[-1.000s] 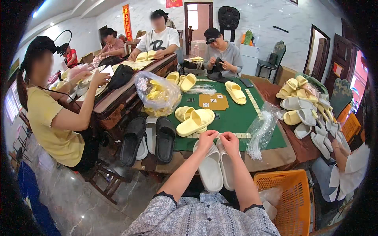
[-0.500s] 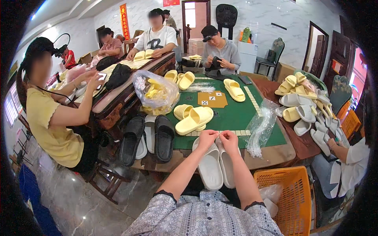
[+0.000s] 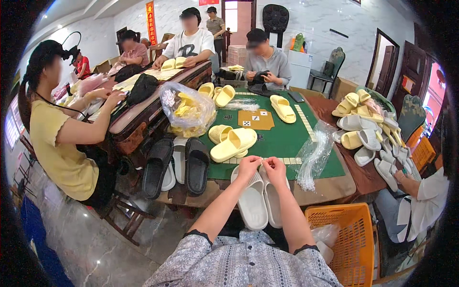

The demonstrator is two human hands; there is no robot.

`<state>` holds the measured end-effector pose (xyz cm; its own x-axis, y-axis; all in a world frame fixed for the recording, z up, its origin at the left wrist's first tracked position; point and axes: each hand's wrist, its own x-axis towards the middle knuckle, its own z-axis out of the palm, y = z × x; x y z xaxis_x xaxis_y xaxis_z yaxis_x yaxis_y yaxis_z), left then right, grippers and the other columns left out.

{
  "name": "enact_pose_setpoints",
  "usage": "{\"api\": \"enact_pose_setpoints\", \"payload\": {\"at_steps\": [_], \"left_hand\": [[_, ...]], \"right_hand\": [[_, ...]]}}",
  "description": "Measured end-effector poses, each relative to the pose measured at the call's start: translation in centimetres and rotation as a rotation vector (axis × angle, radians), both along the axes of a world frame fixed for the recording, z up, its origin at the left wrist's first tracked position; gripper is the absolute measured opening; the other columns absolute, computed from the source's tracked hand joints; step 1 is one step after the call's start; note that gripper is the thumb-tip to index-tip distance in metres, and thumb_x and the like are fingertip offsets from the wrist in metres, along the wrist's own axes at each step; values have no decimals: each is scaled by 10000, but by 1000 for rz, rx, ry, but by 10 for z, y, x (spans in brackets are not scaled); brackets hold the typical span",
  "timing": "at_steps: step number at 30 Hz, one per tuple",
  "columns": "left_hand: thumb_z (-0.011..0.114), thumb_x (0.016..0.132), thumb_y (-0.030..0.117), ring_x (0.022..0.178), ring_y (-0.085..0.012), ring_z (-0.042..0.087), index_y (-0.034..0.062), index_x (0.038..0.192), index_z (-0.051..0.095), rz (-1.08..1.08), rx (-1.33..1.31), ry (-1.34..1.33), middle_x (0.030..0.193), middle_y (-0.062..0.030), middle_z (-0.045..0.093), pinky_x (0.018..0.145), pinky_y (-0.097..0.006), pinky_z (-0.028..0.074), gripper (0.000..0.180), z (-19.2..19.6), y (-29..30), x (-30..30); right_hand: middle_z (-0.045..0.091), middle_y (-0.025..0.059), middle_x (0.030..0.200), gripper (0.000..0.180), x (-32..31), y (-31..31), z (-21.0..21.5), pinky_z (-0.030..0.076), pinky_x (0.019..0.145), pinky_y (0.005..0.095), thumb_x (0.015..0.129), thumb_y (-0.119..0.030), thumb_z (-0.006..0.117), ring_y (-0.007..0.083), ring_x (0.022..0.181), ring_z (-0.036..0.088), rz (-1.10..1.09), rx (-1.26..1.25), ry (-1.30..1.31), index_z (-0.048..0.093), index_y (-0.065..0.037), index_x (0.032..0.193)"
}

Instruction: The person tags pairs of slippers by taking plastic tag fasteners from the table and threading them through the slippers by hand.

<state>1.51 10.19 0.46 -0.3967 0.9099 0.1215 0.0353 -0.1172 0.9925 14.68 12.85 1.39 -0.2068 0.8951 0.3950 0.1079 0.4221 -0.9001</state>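
Note:
A pair of light-grey slippers (image 3: 253,210) sits upright side by side at the table's near edge, toes pointing away from me. Over their toe straps, my left hand (image 3: 248,167) and my right hand (image 3: 274,168) meet, fingertips pinched almost together. Whatever is between the fingers is too small to make out. Just beyond them lie yellow slippers (image 3: 234,146), stacked on the green mat (image 3: 282,138). To the right of my hands is a clear plastic bag (image 3: 315,158) of thin white strands.
Black slippers (image 3: 158,170) with grey ones between stand left. Behind them is a clear bag of yellow pieces (image 3: 187,112). An orange crate (image 3: 354,244) stands by my right side. Slippers pile up (image 3: 366,124) at the right. Co-workers sit around, one with a dark slipper (image 3: 260,79).
My hands stay pinched together above the grey slippers, with hardly any movement. The view shifts slightly. At the left, a person in yellow has lowered the hands and the phone.

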Motion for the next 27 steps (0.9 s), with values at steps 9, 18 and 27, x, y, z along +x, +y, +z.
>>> {"api": "enact_pose_setpoints", "payload": {"at_steps": [9,18,27], "left_hand": [[653,853,121,753,-113,618,-20,941,686,7,108,-6,835,-58,687,697,-254,495,169,-9,6,1],[648,856,123,733,-124,616,13,937,696,184,219,199,815,-50,680,683,-255,490,144,22,-15,13],[734,741,120,926,-235,564,40,918,671,4,811,431,947,-87,623,854,-350,423,204,193,-156,34]], "right_hand": [[627,17,685,127,1,2,-2,446,544,248,831,-139,680,68,579,533,2,-38,-12,647,-16,842],[612,35,705,154,1,9,-6,456,604,261,845,-148,664,89,630,530,-154,17,107,622,0,842],[612,35,678,142,5,7,-13,461,590,261,849,-140,652,90,611,540,-139,31,82,625,-1,840]]}}
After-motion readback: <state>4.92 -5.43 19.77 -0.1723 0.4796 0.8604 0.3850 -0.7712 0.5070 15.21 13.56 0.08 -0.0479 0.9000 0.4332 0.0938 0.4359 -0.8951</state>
